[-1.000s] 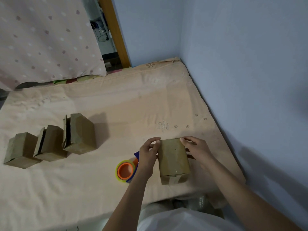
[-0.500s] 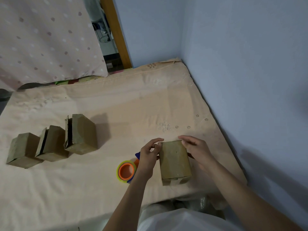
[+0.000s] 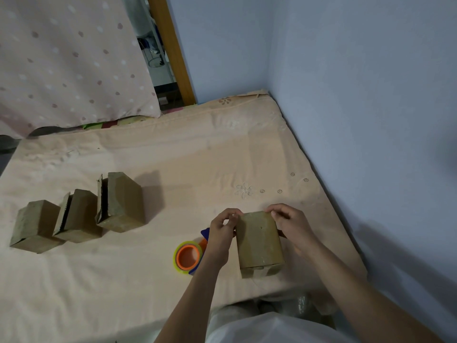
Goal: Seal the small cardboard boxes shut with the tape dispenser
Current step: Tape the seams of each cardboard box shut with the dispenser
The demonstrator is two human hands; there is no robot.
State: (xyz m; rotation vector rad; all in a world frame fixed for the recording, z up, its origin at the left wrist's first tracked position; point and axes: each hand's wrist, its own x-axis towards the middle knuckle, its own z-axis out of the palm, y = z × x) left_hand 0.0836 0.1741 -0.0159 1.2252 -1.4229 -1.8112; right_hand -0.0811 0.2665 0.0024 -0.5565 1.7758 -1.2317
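Small cardboard box (image 3: 258, 241) upright near front edge of bed (image 3: 197, 157), held between both hands. Left hand (image 3: 221, 232) curled against box's left top corner, fingertips pinching the edge; right hand (image 3: 290, 224) gripping right top corner, thumb apparently behind the box, though partly hidden. Tape dispenser (image 3: 189, 256) lying on bed just left of box, beside left wrist. Three more boxes (image 3: 76, 216) in a row well apart at left, two with flaps ajar.
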